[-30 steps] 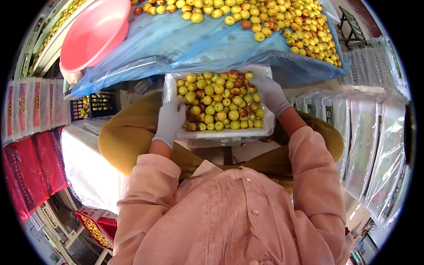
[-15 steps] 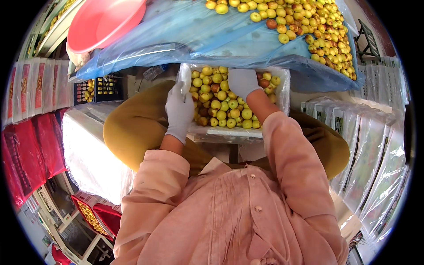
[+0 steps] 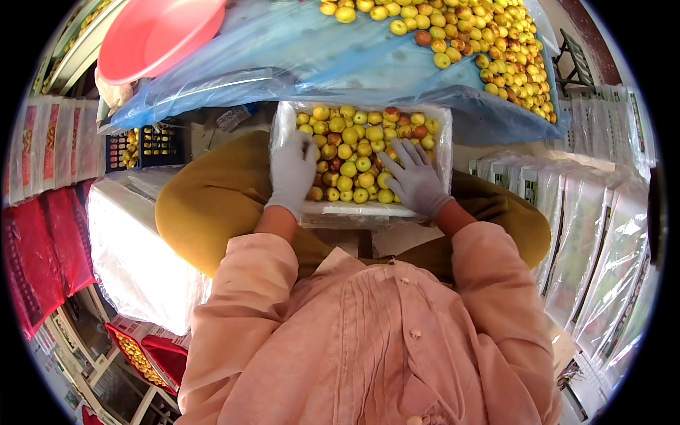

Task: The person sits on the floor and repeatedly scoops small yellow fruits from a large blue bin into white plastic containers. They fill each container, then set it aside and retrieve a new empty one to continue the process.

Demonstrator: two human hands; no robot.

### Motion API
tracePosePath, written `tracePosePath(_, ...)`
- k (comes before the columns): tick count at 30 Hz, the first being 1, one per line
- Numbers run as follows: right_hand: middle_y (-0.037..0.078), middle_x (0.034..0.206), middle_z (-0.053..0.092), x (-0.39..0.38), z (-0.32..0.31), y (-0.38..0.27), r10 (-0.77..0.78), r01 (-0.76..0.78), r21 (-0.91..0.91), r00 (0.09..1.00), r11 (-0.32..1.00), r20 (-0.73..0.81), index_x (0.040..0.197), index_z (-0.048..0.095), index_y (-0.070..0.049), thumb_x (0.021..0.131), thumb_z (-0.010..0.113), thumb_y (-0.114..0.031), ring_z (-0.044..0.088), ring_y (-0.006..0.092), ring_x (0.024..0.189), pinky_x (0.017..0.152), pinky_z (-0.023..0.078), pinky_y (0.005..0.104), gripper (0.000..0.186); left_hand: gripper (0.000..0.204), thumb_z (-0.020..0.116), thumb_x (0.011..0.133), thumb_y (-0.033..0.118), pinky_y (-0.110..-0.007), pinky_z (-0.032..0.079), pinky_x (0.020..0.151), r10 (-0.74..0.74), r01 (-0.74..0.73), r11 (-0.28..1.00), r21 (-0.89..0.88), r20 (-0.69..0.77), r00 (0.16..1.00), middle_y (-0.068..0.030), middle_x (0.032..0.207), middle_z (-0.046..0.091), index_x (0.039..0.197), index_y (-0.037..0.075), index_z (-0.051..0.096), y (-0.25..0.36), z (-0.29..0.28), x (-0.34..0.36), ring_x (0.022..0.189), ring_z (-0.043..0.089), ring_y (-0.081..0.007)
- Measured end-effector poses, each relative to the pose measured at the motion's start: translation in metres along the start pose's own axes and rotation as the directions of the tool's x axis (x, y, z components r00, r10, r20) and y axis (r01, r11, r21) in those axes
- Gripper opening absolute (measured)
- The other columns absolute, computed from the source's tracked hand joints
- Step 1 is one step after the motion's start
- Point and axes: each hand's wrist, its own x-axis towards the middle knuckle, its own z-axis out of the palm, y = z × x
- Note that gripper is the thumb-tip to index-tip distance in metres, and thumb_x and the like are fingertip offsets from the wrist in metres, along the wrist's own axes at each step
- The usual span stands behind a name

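In front of me a white box (image 3: 380,210) with a clear plastic liner is filled with yellow-green jujubes (image 3: 348,152), some patched reddish brown. Both my hands wear light grey gloves. My left hand (image 3: 292,173) rests along the box's left side, over the wall and the nearest fruit. Its fingers are loosely bent, with a gap between them, and I see nothing held. At the right front corner, my right hand (image 3: 416,180) lies open on the jujubes, fingers spread. It hides part of that corner.
Beyond the box, a blue plastic sheet (image 3: 304,53) carries a heap of jujubes (image 3: 489,49). A pink basin (image 3: 159,35) sits at far left, above a dark crate (image 3: 163,145). Plastic-wrapped cartons (image 3: 574,227) line the right. A wrapped white box (image 3: 138,248) stands left.
My right hand has drawn back toward me from the box's far side, its fingers spreading over the fruit. My left hand has shifted slightly inward from the left rim. The whole view has shifted slightly.
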Motion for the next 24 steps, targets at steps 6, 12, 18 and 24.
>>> tracePosePath(6, 0.026, 0.147, 0.049, -0.057, -0.041, 0.018, 0.325, -0.324, 0.029, 0.945, 0.946, -0.042, 0.141, 0.055, -0.009, 0.093, 0.066, -0.020, 0.049, 0.0464, 0.135, 0.109, 0.043, 0.0537, 0.051, 0.035, 0.063, 0.093, 0.018, -0.051, 0.054, 0.088, -0.133, 0.156, 0.979, 0.128, -0.175, 0.975, -0.0244, 0.109, 0.071, 0.126, 0.004, 0.062, -0.029, -0.013, 0.011, 0.098, 0.069, -0.0440)
tracePosePath(12, 0.031, 0.104, 0.066, -0.079, 0.033, 0.064, 0.698, -0.639, 0.473, 0.713, 0.607, 0.066, 0.116, 0.054, 0.001, 0.090, 0.063, -0.010, 0.063, 0.0535, 0.102, 0.084, 0.053, 0.0544, 0.030, 0.032, 0.063, 0.093, 0.018, -0.052, 0.054, 0.086, -0.226, 0.212, 0.952, 0.219, 0.039, 0.973, -0.0300, 0.105, 0.071, 0.118, 0.000, 0.062, -0.032, -0.006, 0.024, 0.099, 0.068, -0.0482)
tracePosePath(18, 0.033, 0.102, 0.067, -0.092, 0.060, 0.076, 0.718, -0.559, 0.614, 0.696, 0.558, -0.018, 0.114, 0.052, 0.003, 0.089, 0.059, -0.010, 0.063, 0.0545, 0.101, 0.087, 0.052, 0.0547, 0.030, 0.034, 0.063, 0.092, 0.016, -0.054, 0.052, 0.090, -0.145, 0.132, 0.983, 0.127, 0.094, 0.985, -0.0338, 0.109, 0.068, 0.119, -0.004, 0.058, -0.033, -0.006, 0.016, 0.105, 0.065, -0.0522)
tracePosePath(24, 0.032, 0.113, 0.067, -0.072, 0.008, 0.029, 0.853, -0.640, 0.575, 0.463, 0.510, -0.240, 0.120, 0.059, 0.001, 0.087, 0.067, -0.023, 0.066, 0.0458, 0.105, 0.094, 0.053, 0.0485, 0.042, 0.049, 0.062, 0.090, 0.023, -0.053, 0.051, 0.097, 0.050, -0.054, 0.974, 0.222, 0.025, 0.998, -0.0329, 0.122, 0.067, 0.134, 0.001, 0.057, -0.031, -0.019, 0.088, 0.111, 0.063, -0.0534)
